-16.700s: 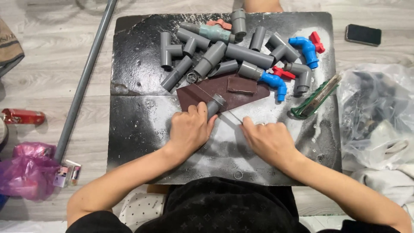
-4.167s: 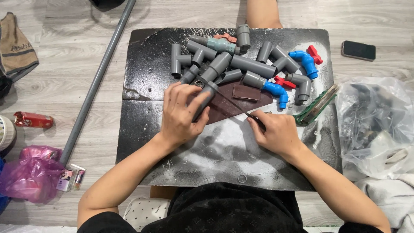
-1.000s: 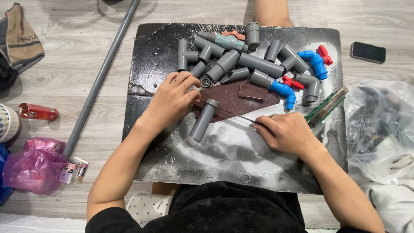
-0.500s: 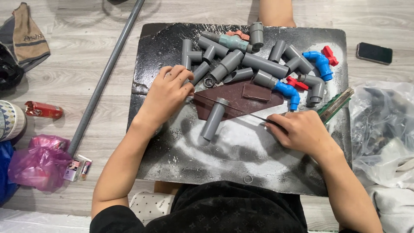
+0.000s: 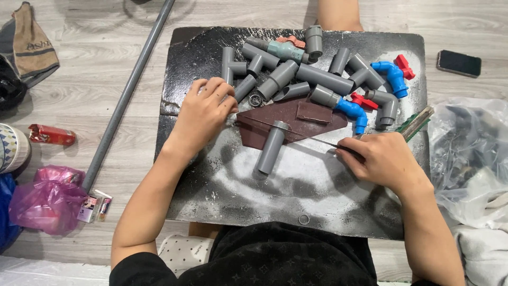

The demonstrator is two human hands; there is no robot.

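the short grey pipe piece (image 5: 271,146) lies loose between the hands, with one collared end resting on a dark red-brown sheet (image 5: 288,123). it looks like rigid plastic, so it should be light and stiff, smooth enough to roll or slip; the plain straight barrel below the collar looks the best place to grip it. it is dull grey, straight, with a wider socket at its upper end. the left hand (image 5: 203,114) sits just to its left with fingers curled at the edge of the sheet, near a small grey fitting (image 5: 244,87); whether it pinches anything i cannot tell. the right hand (image 5: 382,159) is clenched round a thin dark blade-like tool (image 5: 317,141) that points towards the pipe. beyond the hands lies a heap of grey fittings (image 5: 296,74), with blue elbows (image 5: 391,77). all rest on a dusty black board (image 5: 317,196) on the floor.
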